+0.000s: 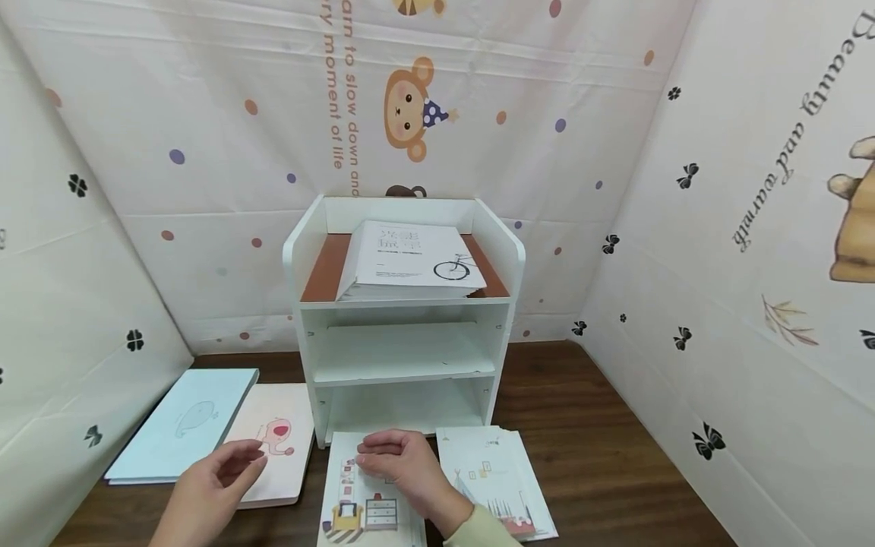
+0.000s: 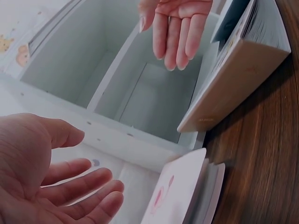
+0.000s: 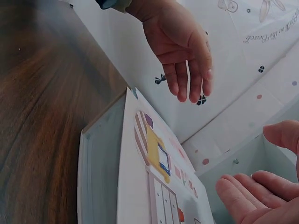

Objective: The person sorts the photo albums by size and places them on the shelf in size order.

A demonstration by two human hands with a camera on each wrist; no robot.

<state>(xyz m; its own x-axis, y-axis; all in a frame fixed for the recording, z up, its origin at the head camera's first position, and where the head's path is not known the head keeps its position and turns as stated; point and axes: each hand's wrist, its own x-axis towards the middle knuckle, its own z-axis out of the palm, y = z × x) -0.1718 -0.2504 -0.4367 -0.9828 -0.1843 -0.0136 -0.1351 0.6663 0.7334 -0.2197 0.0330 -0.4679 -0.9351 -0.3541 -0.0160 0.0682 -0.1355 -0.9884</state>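
Note:
My left hand [image 1: 215,490] hovers over the near side of a pale pink notebook with an elephant drawing [image 1: 273,448], its fingers loosely bent and holding nothing. Beside that lies a light blue notebook with a whale [image 1: 194,418]. My right hand [image 1: 413,471] hangs over a thick book with a furniture picture [image 1: 362,524] at the front of the shelf. In the right wrist view, the fingers of this right hand [image 3: 261,193] are relaxed above the cover of the furniture book [image 3: 161,163], with nothing in them. Another white illustrated book [image 1: 506,486] lies to its right.
A white shelf unit [image 1: 403,376] with two lower compartments stands at the back of the dark wooden table [image 1: 581,441]. White books with a bicycle cover [image 1: 417,258] are stacked on its top. Patterned cloth walls [image 1: 225,159] surround the table.

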